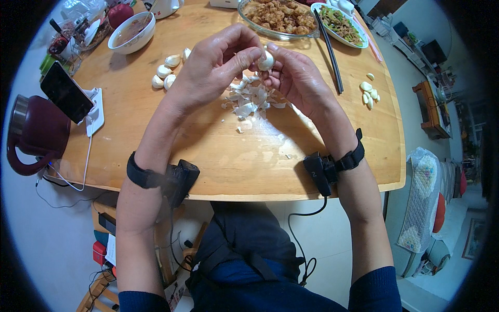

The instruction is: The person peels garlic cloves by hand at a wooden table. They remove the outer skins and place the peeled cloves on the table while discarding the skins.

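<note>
Above the wooden table, a pale garlic clove point(266, 62) is held between my two hands. My right hand point(298, 72) grips it with the thumb on top and the fingers curled beneath. From the other side, the thumb and bent fingers of my left hand point(222, 58) pinch at the clove. Below them lies a loose heap of papery garlic skins point(251, 99). Several unpeeled cloves point(163, 71) sit left of my left hand, partly hidden by it. On the right of the table is a small group of peeled cloves point(368, 91).
A glass dish of fried food point(280, 36), a plate of stir-fry point(343, 27) and black chopsticks point(331, 54) are at the back. Left stand a soup bowl point(132, 37), a phone point(67, 93) on a white stand and a maroon kettle point(43, 128). Black devices are strapped to both wrists, with trailing cables.
</note>
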`<state>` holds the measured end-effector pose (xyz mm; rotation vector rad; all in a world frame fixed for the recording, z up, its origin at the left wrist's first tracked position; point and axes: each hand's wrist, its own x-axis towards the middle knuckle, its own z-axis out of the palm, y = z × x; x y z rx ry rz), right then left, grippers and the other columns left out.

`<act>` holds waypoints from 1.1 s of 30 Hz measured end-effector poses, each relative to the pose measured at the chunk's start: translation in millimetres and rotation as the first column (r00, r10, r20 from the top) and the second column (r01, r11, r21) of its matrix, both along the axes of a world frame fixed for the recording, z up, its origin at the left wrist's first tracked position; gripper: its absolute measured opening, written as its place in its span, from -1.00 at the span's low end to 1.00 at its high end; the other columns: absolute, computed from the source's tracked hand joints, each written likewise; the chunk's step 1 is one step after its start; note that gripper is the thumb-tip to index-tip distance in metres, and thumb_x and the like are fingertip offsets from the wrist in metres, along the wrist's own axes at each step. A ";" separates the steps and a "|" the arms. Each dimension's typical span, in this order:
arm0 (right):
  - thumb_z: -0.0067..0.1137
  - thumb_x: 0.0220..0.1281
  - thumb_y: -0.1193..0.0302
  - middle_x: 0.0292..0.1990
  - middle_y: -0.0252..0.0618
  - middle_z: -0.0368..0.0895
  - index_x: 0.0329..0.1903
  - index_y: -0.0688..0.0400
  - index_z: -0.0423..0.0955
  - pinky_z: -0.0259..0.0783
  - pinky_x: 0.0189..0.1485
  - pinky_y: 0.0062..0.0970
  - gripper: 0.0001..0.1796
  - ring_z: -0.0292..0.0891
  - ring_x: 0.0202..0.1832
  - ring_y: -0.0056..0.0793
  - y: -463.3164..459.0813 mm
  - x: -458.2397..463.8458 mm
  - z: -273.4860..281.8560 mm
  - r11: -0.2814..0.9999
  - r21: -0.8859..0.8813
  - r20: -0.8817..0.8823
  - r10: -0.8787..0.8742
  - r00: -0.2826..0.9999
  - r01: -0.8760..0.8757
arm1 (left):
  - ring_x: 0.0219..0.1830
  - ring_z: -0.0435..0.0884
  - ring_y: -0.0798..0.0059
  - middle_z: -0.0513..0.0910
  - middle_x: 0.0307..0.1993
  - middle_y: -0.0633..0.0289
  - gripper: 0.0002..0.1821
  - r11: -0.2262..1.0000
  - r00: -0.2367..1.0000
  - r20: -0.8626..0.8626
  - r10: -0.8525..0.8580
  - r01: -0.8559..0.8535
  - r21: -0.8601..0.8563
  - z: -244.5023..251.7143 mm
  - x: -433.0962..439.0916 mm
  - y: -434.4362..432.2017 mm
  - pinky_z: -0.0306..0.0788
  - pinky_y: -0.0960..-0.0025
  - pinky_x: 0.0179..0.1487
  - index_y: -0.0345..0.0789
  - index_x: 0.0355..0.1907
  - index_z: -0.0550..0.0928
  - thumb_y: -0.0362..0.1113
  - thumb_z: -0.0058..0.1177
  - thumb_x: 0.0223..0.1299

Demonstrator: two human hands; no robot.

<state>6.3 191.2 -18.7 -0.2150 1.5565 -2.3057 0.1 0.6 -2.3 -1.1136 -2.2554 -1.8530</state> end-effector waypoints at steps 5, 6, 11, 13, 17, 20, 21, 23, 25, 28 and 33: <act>0.04 0.33 0.20 -0.39 -0.26 0.59 -0.19 0.30 0.47 0.53 -0.33 -0.70 -0.65 0.54 -0.41 -0.62 3.5 -3.9 -2.2 0.999 -0.046 0.065 -0.021 0.998 0.024 | -0.34 0.55 0.65 0.57 -0.34 0.29 -0.85 0.992 0.997 0.031 -0.071 0.067 0.108 1.1 -0.7 0.0 0.43 0.60 -0.32 -0.36 -0.16 0.47 -0.32 -0.06 0.34; 0.03 0.33 0.20 -0.38 -0.25 0.59 -0.19 0.30 0.47 0.53 -0.32 -0.70 -0.65 0.54 -0.41 -0.62 4.8 -4.4 -2.3 0.996 -0.092 0.058 -0.006 0.998 0.011 | -0.34 0.56 0.64 0.57 -0.35 0.29 -0.85 0.989 0.997 0.028 -0.078 0.074 0.125 2.2 -2.0 -0.8 0.43 0.59 -0.33 -0.37 -0.16 0.47 -0.33 -0.06 0.34; 0.02 0.34 0.22 -0.33 -0.19 0.60 -0.16 0.30 0.44 0.56 -0.32 -0.69 -0.66 0.56 -0.38 -0.59 7.8 -5.5 -2.3 0.976 -0.217 0.099 -0.001 0.995 0.023 | -0.41 0.56 0.68 0.57 -0.43 0.33 -0.87 0.993 0.993 0.097 -0.071 0.061 0.104 6.0 -3.7 -6.9 0.41 0.63 -0.39 -0.36 -0.19 0.49 -0.33 -0.01 0.31; 0.03 0.33 0.25 -0.31 -0.15 0.60 -0.12 0.31 0.42 0.58 -0.29 -0.68 -0.67 0.58 -0.36 -0.55 7.8 -6.2 -3.2 0.961 -0.272 0.126 -0.009 0.992 0.043 | -0.43 0.55 0.71 0.57 -0.46 0.36 -0.87 0.996 0.990 0.118 -0.076 0.069 0.059 6.0 -2.2 -7.6 0.40 0.65 -0.41 -0.34 -0.21 0.51 -0.32 0.02 0.29; 0.05 0.32 0.32 -0.24 -0.09 0.56 -0.02 0.42 0.36 0.60 -0.23 -0.69 -0.61 0.57 -0.28 -0.50 10.3 -9.2 -3.7 0.926 -0.374 0.165 0.007 0.986 0.056 | -0.47 0.54 0.76 0.58 -0.49 0.40 -0.85 1.000 0.991 0.136 -0.014 0.014 0.006 4.4 0.0 -5.5 0.37 0.69 -0.47 -0.32 -0.21 0.57 -0.30 0.06 0.26; 0.09 0.29 0.26 -0.26 -0.06 0.60 -0.05 0.32 0.37 0.62 -0.24 -0.68 -0.62 0.60 -0.31 -0.50 11.6 -10.8 -2.9 0.895 -0.437 0.246 0.024 0.969 0.089 | -0.49 0.54 0.77 0.59 -0.50 0.41 -0.84 1.000 0.988 0.154 -0.016 0.020 -0.024 4.1 0.0 -5.9 0.36 0.71 -0.49 -0.32 -0.19 0.59 -0.29 0.07 0.26; 0.09 0.29 0.25 -0.28 -0.08 0.60 -0.07 0.33 0.38 0.62 -0.24 -0.67 -0.62 0.60 -0.32 -0.49 12.1 -10.7 -2.6 0.893 -0.445 0.238 0.040 0.970 0.073 | -0.49 0.54 0.77 0.59 -0.50 0.41 -0.84 0.999 0.985 0.170 -0.004 0.011 -0.044 3.6 0.3 -6.1 0.35 0.71 -0.50 -0.32 -0.19 0.60 -0.29 0.07 0.26; 0.09 0.29 0.22 -0.31 -0.10 0.60 -0.11 0.35 0.40 0.62 -0.24 -0.66 -0.61 0.60 -0.33 -0.49 12.4 -10.1 -2.2 0.886 -0.462 0.206 0.071 0.976 0.033 | -0.50 0.54 0.78 0.60 -0.50 0.42 -0.83 0.998 0.985 0.171 0.024 -0.012 -0.067 2.5 0.3 -6.1 0.36 0.71 -0.49 -0.33 -0.20 0.61 -0.29 0.08 0.25; 0.09 0.29 0.19 -0.36 -0.15 0.59 -0.17 0.36 0.42 0.62 -0.25 -0.67 -0.59 0.60 -0.34 -0.51 13.2 -10.5 -1.6 0.888 -0.459 0.216 0.109 0.970 0.002 | -0.50 0.53 0.79 0.60 -0.49 0.41 -0.83 0.997 0.990 0.132 0.043 -0.035 -0.062 0.6 0.3 -4.8 0.37 0.72 -0.48 -0.34 -0.22 0.61 -0.29 0.10 0.24; 0.09 0.28 0.15 -0.42 -0.22 0.58 -0.25 0.35 0.44 0.60 -0.28 -0.71 -0.58 0.59 -0.38 -0.55 11.0 -10.3 -3.6 0.890 -0.455 0.188 0.132 0.973 -0.032 | -0.49 0.52 0.81 0.60 -0.48 0.42 -0.84 0.994 0.994 -0.048 0.096 -0.098 -0.051 -2.8 -1.8 1.0 0.39 0.71 -0.44 -0.36 -0.23 0.60 -0.32 0.14 0.20; 0.11 0.25 0.10 -0.45 -0.29 0.57 -0.28 0.30 0.45 0.55 -0.35 -0.77 -0.56 0.56 -0.42 -0.62 4.0 -5.5 -6.4 0.926 -0.379 0.166 0.061 0.984 0.007 | -0.50 0.57 0.71 0.63 -0.51 0.30 -0.83 0.979 0.949 -0.256 0.182 -0.200 -0.046 -4.7 -0.4 5.2 0.44 0.62 -0.42 -0.38 -0.31 0.59 -0.32 0.19 0.14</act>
